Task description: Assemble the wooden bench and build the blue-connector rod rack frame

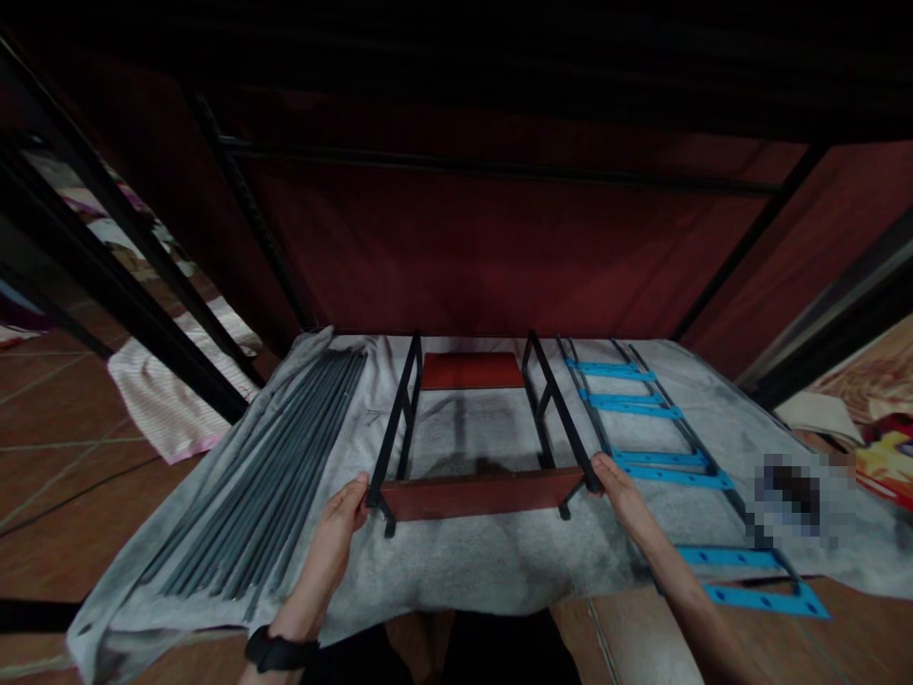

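A black metal frame [563, 404] with two reddish-brown panels stands on the grey cloth in front of me. One panel [485, 495] crosses its near end, the other panel [471, 369] its far end. My left hand [343, 509] is closed round the near left corner of the frame, fingertips against the bar. At the near right corner, my right hand [614, 483] grips the opposite bar. A bundle of grey tubes [285, 476] lies left of my left hand. Blue-and-dark metal ladder-like pieces [670, 476] lie close to my right hand and forearm.
Grey cloth [471, 571] covers the low work surface. Behind it hangs a dark red panel [456, 257], with black posts [164, 304] on both sides. A striped cloth [171, 381] drapes at the left. A pixelated patch hides something at the right, near a colourful packet [888, 457].
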{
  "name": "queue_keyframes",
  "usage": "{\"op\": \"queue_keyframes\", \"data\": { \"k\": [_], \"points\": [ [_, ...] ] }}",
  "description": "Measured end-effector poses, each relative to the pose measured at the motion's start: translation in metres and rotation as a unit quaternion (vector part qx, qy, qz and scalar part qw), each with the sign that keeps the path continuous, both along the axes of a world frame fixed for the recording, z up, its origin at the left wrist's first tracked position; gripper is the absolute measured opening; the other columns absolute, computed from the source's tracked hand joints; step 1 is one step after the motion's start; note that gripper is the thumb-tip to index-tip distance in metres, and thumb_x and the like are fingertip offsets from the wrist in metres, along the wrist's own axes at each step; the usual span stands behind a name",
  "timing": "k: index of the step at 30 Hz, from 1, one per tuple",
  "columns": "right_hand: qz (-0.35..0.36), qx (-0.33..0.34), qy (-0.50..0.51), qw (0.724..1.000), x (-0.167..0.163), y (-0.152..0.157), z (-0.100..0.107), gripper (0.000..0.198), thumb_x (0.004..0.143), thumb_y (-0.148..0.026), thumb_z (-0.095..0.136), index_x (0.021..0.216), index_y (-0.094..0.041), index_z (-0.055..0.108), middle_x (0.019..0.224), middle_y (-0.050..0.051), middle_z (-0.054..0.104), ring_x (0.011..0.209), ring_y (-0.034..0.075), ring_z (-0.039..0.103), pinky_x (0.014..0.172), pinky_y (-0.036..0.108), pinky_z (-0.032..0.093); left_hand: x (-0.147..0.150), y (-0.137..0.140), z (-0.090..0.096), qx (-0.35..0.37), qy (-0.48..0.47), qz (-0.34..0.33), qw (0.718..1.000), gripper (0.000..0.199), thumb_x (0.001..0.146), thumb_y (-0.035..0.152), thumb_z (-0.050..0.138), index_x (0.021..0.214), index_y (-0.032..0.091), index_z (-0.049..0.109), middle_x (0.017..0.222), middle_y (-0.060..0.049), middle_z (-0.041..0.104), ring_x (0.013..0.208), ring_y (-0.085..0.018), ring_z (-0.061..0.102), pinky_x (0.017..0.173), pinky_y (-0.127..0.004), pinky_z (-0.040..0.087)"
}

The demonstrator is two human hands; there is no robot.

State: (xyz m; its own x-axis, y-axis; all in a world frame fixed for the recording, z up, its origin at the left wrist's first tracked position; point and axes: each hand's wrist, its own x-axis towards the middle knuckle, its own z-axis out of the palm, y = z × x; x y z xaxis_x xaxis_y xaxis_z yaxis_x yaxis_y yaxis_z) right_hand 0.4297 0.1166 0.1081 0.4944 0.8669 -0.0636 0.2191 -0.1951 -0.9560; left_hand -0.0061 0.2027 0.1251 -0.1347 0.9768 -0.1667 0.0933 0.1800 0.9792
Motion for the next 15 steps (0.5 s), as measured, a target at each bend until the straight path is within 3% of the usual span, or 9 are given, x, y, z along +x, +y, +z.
{"op": "queue_keyframes", "data": {
  "k": [3, 6, 9, 15],
  "points": [
    [-0.029, -0.024, -0.007, 0.999, 0.0013, -0.0002, -0.0004, 0.047, 0.070, -0.073, 0.060, 0.075, -0.026, 0.062, 0.068, 0.002, 0.064, 0.069, 0.025, 0.060, 0.070, 0.040, 0.053, 0.0044, -0.0021, 0.0024, 0.032, 0.031, -0.018, 0.999, 0.049, 0.075, 0.068, 0.060, 0.069, 0.020, 0.058, 0.069, -0.001, 0.058, 0.068, -0.017, 0.052, 0.065, -0.028, 0.046],
    [0.014, -0.036, -0.012, 0.999, 0.0021, -0.0011, 0.0024, 0.050, 0.073, -0.075, 0.056, 0.072, -0.025, 0.060, 0.062, 0.001, 0.061, 0.065, 0.024, 0.059, 0.069, 0.040, 0.053, 0.0061, -0.0035, 0.0002, 0.104, 0.081, -0.011, 0.991, 0.048, 0.080, 0.067, 0.056, 0.066, 0.021, 0.056, 0.069, -0.001, 0.056, 0.072, -0.019, 0.052, 0.071, -0.030, 0.045],
    [0.008, -0.037, -0.029, 0.999, 0.0026, -0.0018, 0.0040, 0.050, 0.073, -0.074, 0.055, 0.075, -0.025, 0.064, 0.067, 0.003, 0.065, 0.075, 0.027, 0.063, 0.075, 0.042, 0.055, 0.0070, -0.0054, -0.0022, 0.149, 0.108, -0.010, 0.983, 0.047, 0.084, 0.065, 0.052, 0.064, 0.023, 0.051, 0.066, 0.000, 0.050, 0.068, -0.019, 0.048, 0.069, -0.030, 0.043],
    [-0.031, -0.045, -0.061, 0.997, 0.0050, -0.0052, 0.0008, 0.048, 0.071, -0.070, 0.058, 0.086, -0.026, 0.071, 0.087, 0.007, 0.074, 0.098, 0.032, 0.066, 0.091, 0.047, 0.055, 0.0079, -0.0086, 0.0037, 0.150, 0.096, -0.017, 0.984, 0.049, 0.081, 0.068, 0.054, 0.060, 0.024, 0.048, 0.063, 0.001, 0.046, 0.063, -0.019, 0.044, 0.064, -0.030, 0.039]
  ]
}}
